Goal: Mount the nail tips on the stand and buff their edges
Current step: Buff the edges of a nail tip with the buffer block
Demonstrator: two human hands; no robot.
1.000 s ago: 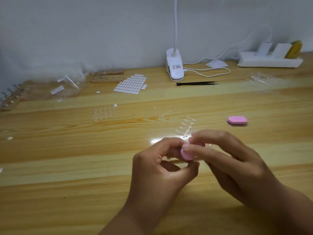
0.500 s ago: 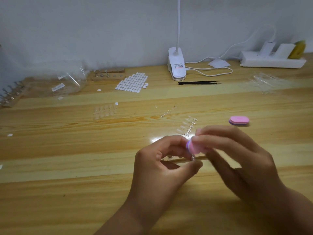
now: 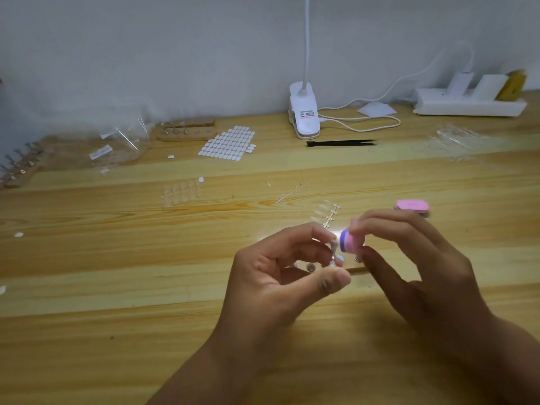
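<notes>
L hand [image 3: 271, 276] pinches the nail tip [image 3: 334, 245] on its stand peg [image 3: 332, 256], near-centre of the desk [image 3: 146, 287], R hand [image 3: 409, 258] grips the pink-purple buffer block [image 3: 350, 242] at its edge; I'd go w/ light, short strokes & brace the tip.

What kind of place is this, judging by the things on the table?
Likely a home nail-craft workbench: a wooden table with clear nail tips, a sheet of white adhesive tabs and a pink buffer block.
</notes>
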